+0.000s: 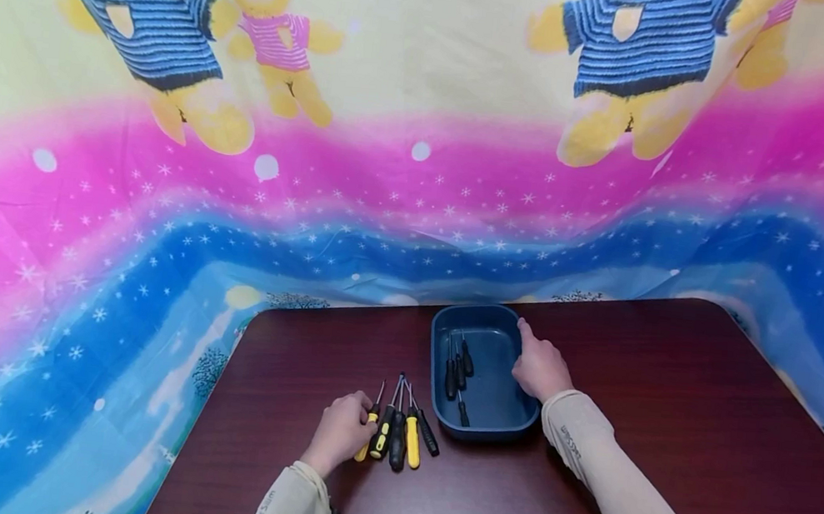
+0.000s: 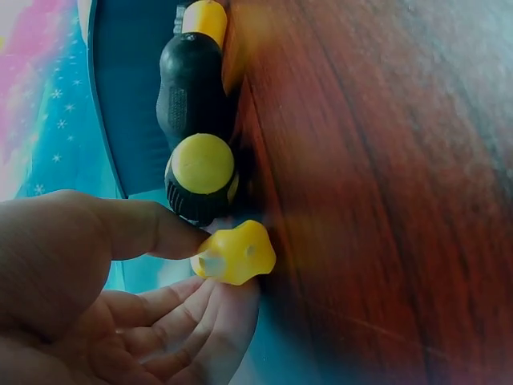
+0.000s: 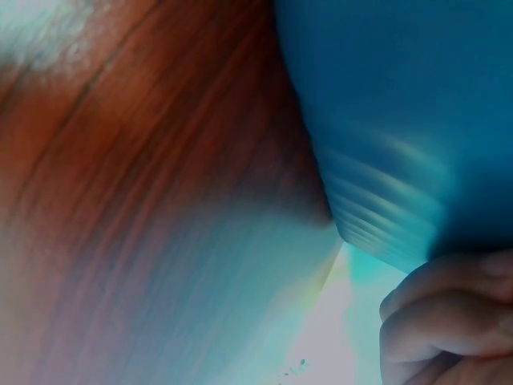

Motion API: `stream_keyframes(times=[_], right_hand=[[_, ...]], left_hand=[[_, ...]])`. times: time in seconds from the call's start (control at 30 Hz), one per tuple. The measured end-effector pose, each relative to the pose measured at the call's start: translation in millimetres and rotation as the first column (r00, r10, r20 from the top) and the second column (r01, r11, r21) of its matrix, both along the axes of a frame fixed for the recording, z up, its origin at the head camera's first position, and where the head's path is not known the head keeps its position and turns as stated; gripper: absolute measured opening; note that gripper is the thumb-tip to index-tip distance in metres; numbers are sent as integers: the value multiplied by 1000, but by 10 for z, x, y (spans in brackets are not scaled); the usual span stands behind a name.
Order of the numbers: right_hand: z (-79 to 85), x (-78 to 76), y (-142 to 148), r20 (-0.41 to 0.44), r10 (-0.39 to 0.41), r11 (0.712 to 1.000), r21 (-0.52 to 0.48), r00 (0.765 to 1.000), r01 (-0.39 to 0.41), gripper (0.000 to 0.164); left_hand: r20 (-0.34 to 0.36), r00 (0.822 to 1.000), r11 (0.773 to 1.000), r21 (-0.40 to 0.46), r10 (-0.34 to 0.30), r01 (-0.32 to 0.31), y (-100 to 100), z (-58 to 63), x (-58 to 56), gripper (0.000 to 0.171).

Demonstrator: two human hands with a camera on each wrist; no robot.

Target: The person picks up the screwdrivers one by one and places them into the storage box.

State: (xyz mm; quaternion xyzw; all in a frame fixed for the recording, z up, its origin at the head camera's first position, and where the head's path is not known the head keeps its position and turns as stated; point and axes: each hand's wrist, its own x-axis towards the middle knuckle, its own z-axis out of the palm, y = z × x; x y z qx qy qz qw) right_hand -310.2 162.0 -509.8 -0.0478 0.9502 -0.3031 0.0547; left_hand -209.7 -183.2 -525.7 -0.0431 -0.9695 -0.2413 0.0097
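My left hand (image 1: 343, 430) pinches the yellow handle of a screwdriver (image 2: 240, 253) between thumb and fingers, at the left end of a row of screwdrivers. Beside it lie a black-and-yellow screwdriver (image 1: 382, 433), a stout black-handled one (image 1: 397, 440), a yellow-handled one (image 1: 412, 440) and a thin black-handled one (image 1: 428, 435), shafts pointing away from me. My right hand (image 1: 542, 368) grips the right side of a dark blue plastic box (image 1: 481, 435), its curled fingers (image 3: 441, 317) against the outer wall. Several small black screwdrivers (image 1: 459, 371) lie in the left part of the box.
The dark reddish-brown table (image 1: 655, 383) has a rounded far right corner. Behind it hangs a colourful cloth (image 1: 418, 199) printed with teddy bears and snowflakes. The box stands to the right of the screwdriver row, close to the table's far edge.
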Motion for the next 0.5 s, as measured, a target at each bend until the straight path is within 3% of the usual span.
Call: stream_keyframes(times=[0.3, 0.5], right_hand=[[0, 14, 11, -26, 15, 1000, -3, 1000, -15, 77], [4, 15, 5, -24, 10, 1000, -7, 1000, -10, 77]], left_hand=[[-17, 1000, 999, 32, -8, 9, -38, 86, -4, 25], [-14, 1000, 993, 116, 14, -12, -68, 179, -56, 21]])
